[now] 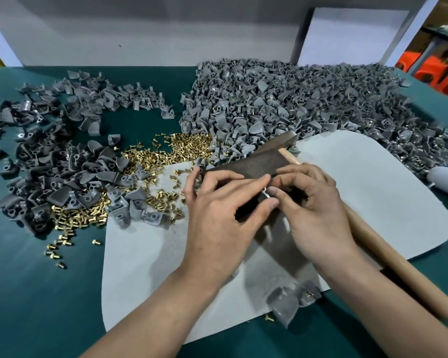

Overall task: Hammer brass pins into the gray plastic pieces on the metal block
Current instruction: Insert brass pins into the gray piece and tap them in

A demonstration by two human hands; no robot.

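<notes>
A dark metal block [246, 165] lies on a pale grey mat [373, 192] in the middle of the table. Both hands meet over its near end. My left hand [223, 202] and my right hand [313, 202] pinch a small gray plastic piece [266, 194] between thumbs and fingertips; it is mostly hidden. A hammer with a wooden handle [388, 257] lies on the mat under my right forearm, its dark head [279, 140] beyond the block. Loose brass pins [166, 151] are spread left of the block.
A large heap of gray pieces [295, 99] fills the back right of the green table [36, 293]. Another scattering of gray pieces [49, 164] lies at the left. A few gray pieces with pins [292, 301] sit at the mat's near edge. A white handle-like object [445, 182] lies at far right.
</notes>
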